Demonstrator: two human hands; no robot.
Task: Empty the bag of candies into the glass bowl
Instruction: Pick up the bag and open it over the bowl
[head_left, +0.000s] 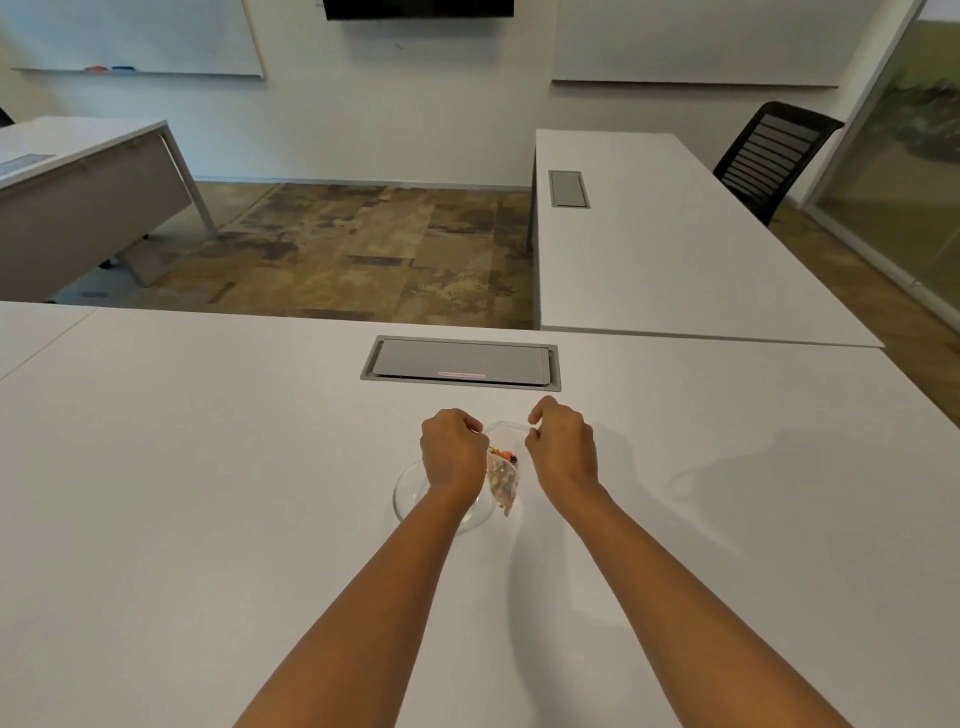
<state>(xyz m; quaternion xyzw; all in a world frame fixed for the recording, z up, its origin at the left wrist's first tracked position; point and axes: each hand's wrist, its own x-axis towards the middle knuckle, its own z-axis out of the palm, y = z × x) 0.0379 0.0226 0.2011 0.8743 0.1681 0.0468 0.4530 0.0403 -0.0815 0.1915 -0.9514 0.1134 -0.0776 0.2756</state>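
A clear plastic bag of colourful candies (503, 480) hangs between my two hands, its mouth pulled apart at the top. My left hand (451, 451) pinches the left edge of the bag's mouth. My right hand (561, 446) pinches the right edge. The candies sit in the bag's lower part. A round glass bowl (408, 493) stands on the white table just under my left wrist, partly hidden by my forearm. The bag hangs at the bowl's right rim. I see no candies in the visible part of the bowl.
A grey cable hatch (461, 362) is set into the white table (208, 493) beyond my hands. Another white table (665, 249) stands at the right with a black chair (769, 150) behind it. A third table (78, 176) is at the far left.
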